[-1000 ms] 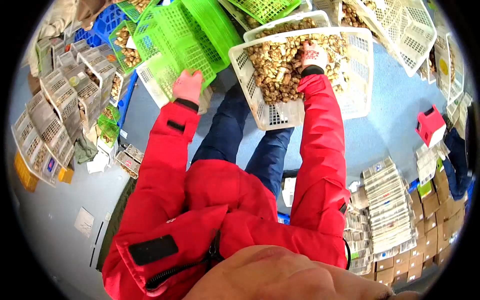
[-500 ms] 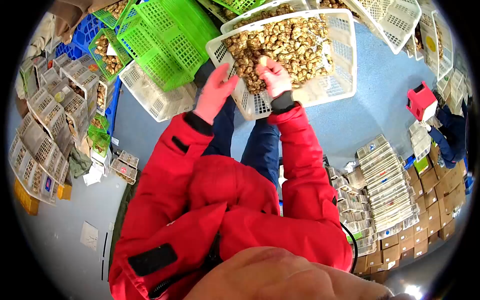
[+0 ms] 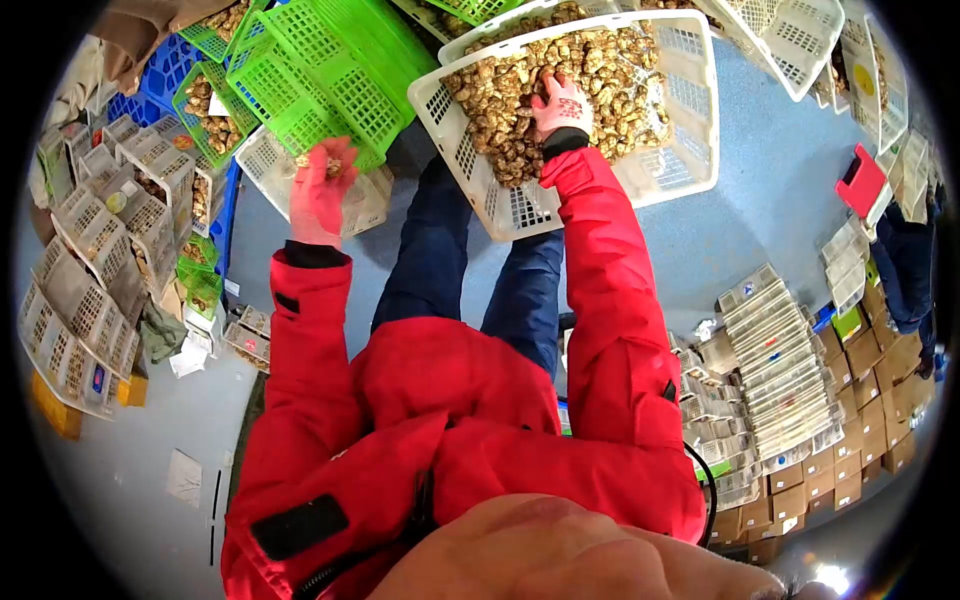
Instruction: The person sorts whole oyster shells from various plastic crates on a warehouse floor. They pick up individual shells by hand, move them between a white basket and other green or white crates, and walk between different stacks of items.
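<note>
A white plastic crate [image 3: 690, 120] tilts toward me, filled with small brown, knobbly, bulb-like pieces [image 3: 610, 80] over clear plastic. My right hand [image 3: 562, 108], in a pink glove, lies on the heap with its fingers apart, touching the pieces. Off to the left, my left hand [image 3: 320, 195], gloved in pink too, is above a white crate [image 3: 365, 205] beside the green crates. Its fingers curl around a small brownish piece [image 3: 333, 167], which is partly hidden by them.
Stacked green crates [image 3: 330, 75] stand left of the full crate. White crates [image 3: 100, 230] of similar pieces line the far left, and more [image 3: 785, 40] stand at upper right. At right, a person in dark clothing [image 3: 905, 265] is near a pink-red container [image 3: 862, 185], with cardboard boxes [image 3: 860, 430] below.
My left hand has moved left, away from the crate's edge to the green crates. My right hand has spread from a pinch onto the heap. The pink-red container at right has shifted.
</note>
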The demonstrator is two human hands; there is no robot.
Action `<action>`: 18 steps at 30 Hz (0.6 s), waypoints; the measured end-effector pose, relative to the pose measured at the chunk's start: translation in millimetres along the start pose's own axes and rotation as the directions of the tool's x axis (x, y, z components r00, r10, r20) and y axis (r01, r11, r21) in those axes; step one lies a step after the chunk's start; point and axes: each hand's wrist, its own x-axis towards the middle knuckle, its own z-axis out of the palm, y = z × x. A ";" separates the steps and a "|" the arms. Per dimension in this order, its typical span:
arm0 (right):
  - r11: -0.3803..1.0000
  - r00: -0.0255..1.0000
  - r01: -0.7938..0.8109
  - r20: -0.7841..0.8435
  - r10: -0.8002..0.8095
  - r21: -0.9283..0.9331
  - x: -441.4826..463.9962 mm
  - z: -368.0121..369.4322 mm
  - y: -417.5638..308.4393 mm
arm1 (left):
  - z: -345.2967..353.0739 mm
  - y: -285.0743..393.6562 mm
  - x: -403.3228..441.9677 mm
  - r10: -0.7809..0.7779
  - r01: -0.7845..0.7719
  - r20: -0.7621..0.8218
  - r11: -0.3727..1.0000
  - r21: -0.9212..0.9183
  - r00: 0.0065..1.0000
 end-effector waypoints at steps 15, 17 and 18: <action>0.987 0.989 0.082 0.134 -0.064 -0.135 16.7 17.4 -60.6 | -12.6 -31.4 43.6 0.150 -0.164 0.068 0.858 0.487 0.986; 0.995 0.981 0.064 0.188 -0.048 -0.080 9.7 12.0 -48.3 | 7.9 -48.1 41.5 0.113 -0.170 0.130 0.767 0.618 0.985; 1.000 0.967 -0.002 0.256 0.009 -0.027 9.5 4.5 -43.5 | 12.6 -55.9 48.1 0.087 -0.114 0.075 0.669 0.734 0.993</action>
